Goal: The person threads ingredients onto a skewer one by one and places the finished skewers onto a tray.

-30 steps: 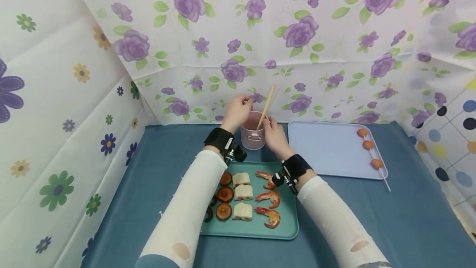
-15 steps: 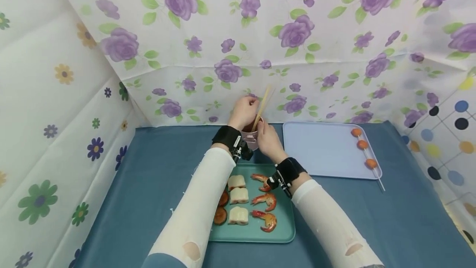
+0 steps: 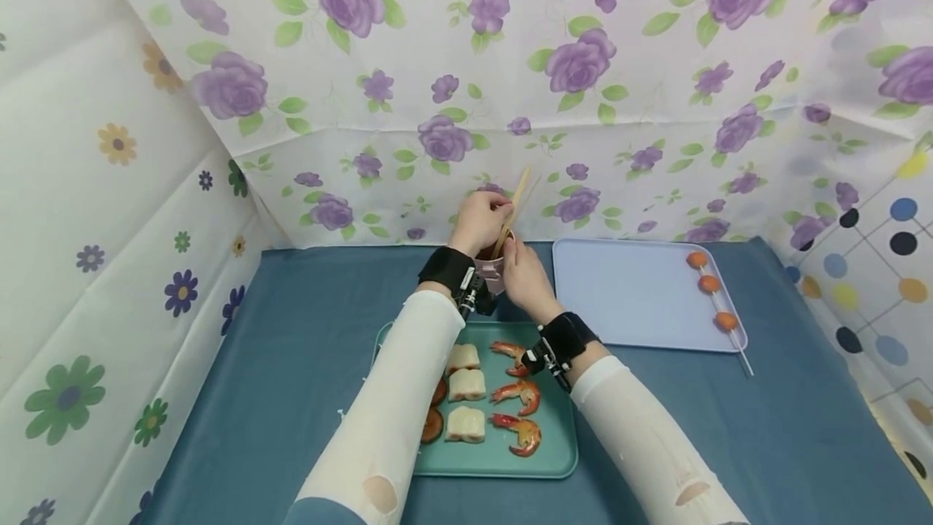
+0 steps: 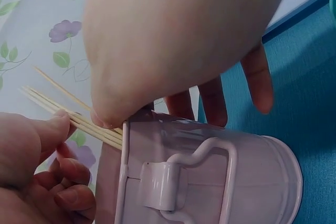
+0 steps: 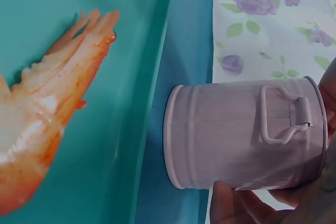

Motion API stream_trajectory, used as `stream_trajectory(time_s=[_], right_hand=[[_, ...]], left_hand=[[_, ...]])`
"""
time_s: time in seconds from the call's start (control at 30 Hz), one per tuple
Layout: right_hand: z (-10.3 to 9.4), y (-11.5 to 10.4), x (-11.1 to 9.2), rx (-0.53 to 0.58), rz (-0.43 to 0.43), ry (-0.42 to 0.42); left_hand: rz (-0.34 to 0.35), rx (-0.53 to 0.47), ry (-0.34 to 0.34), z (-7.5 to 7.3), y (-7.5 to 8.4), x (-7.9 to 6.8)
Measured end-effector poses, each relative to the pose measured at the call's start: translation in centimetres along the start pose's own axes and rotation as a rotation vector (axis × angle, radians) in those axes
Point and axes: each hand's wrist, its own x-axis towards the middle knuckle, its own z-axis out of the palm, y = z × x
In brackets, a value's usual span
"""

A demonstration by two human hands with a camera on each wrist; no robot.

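Note:
A small pale pink metal bucket [image 5: 226,135] with a wire side handle stands behind the green tray, holding several thin bamboo skewers [image 4: 86,124] that lean out over its rim. My right hand [image 3: 528,278] grips the bucket from the right, thumb at the rim and fingers round its side. At the bucket's mouth, my left hand [image 3: 477,221] pinches the skewers between thumb and index finger, the other fingers curled. One skewer slants apart from the bunch, close to the right thumb. In the head view the left hand hides part of the bucket.
The green tray [image 3: 557,428] in front bears shrimp [image 3: 517,397], white blocks [image 3: 466,385] and brown mushroom caps [image 3: 432,426], partly under my left forearm. A lavender tray [image 3: 619,290] at right holds a skewer with orange pieces [image 3: 709,283]. A flowered cloth wall [image 3: 437,177] rises behind.
My left hand has moved right and down over the bucket's mouth, reaching the skewers. The right hand keeps its grip on the bucket. The head view has shifted slightly.

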Motion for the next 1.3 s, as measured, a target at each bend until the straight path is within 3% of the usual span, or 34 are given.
stream_trajectory(time_s=[0.33, 0.77, 1.3], right_hand=[[-0.2, -0.1, -0.3, 0.011, -0.015, -0.013], [-0.2, -0.1, -0.3, -0.009, 0.009, -0.020], [-0.4, 0.0, 0.1, 0.013, -0.023, -0.020]], left_hand=[[-0.005, 0.055, 0.056, -0.1, -0.2, -0.2], [-0.030, 0.127, 0.078, -0.6, -0.9, -1.0], [0.028, 0.240, 0.134, -1.8, -0.5, -2.1]])
